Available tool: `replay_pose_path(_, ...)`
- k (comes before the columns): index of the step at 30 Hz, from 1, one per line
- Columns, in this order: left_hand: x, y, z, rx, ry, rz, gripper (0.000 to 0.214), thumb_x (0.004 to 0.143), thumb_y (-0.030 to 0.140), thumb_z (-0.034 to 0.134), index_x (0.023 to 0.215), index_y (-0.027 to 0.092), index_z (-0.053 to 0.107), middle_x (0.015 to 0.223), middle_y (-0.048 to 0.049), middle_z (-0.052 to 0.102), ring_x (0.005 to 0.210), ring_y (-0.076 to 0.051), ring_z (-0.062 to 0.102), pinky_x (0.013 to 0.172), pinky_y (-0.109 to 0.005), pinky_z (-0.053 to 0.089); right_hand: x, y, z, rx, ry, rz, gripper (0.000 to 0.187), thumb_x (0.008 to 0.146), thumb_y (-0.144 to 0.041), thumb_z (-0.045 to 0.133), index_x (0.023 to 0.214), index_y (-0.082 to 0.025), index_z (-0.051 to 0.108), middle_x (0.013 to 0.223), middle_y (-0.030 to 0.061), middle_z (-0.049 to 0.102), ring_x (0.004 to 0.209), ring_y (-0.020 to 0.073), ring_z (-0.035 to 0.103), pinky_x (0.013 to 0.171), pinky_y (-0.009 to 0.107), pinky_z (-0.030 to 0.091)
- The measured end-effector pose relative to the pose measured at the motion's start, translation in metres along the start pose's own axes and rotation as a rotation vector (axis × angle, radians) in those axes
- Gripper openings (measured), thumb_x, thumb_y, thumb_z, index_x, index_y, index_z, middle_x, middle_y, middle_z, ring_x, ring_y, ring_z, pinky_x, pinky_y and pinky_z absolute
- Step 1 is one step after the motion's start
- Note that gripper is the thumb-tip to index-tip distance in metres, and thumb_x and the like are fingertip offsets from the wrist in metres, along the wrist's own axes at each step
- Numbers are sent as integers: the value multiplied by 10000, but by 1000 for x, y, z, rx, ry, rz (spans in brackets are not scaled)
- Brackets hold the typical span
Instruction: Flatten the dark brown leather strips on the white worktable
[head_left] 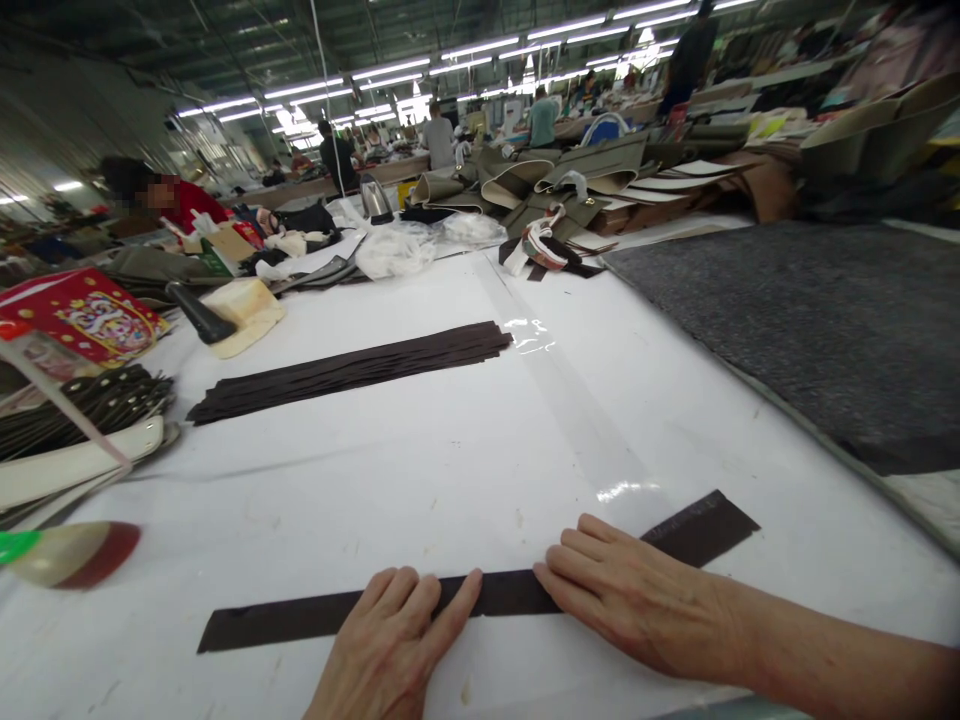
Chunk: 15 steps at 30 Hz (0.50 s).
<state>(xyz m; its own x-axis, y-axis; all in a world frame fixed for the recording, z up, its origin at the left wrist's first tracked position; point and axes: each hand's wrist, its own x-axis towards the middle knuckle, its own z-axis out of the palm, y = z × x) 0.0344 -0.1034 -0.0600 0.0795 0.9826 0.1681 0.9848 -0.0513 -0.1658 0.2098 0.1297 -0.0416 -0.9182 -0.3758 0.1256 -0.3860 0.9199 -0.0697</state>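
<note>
A long dark brown strip (pixel 277 622) lies flat across the near part of the white table. My left hand (pixel 394 640) is on its middle, index finger stretched along it and the other fingers bent over its far edge; the thumb is hidden. To the right, my right hand (pixel 622 590) grips the same strip with curled fingers close together, its thumb out of sight. Beyond that hand a dark piece (pixel 709 528) angles up to the right; whether it joins the strip is covered by the hand. Farther back lies a stack of similar dark strips (pixel 352 368).
At left are a bottle with a green cap (pixel 82 553), pale straps (pixel 82 465), a red bag (pixel 90 315) and a black-handled tool (pixel 225 315). Dark grey felt (pixel 810 320) covers the right side. Plastic bags (pixel 397 248) and bag parts (pixel 570 175) line the back; a co-worker in red (pixel 184 200) is at left.
</note>
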Motion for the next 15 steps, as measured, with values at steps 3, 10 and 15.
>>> replay_pose_path(3, 1, 0, 1, 13, 5, -5, 566, 860, 56, 351, 1408, 174, 421, 857, -61, 538, 738, -196, 499, 699, -344, 466, -4, 2, -1, 3, -4, -1, 253, 949, -35, 354, 1051, -89, 579, 884, 65, 506, 733, 190, 402, 703, 347, 332)
replay_pose_path(10, 3, -4, 11, -98, 88, 43, 458, 937, 84, 281, 1352, 131, 467, 1195, -113, 561, 1031, -209, 519, 858, -310, 460, -15, 5, -1, 0, 29, -9, 259, 957, -58, 359, 1103, -70, 573, 903, 77, 524, 752, 190, 427, 726, 360, 349)
replay_pose_path(15, 7, -4, 12, -181, 39, 105, 433, 1012, 209, 217, 1359, 49, 421, 1037, -98, 632, 854, -185, 544, 762, -279, 488, -21, 6, -1, -2, 16, 10, 276, 960, -61, 350, 1129, -61, 568, 917, 79, 522, 775, 201, 421, 758, 382, 347)
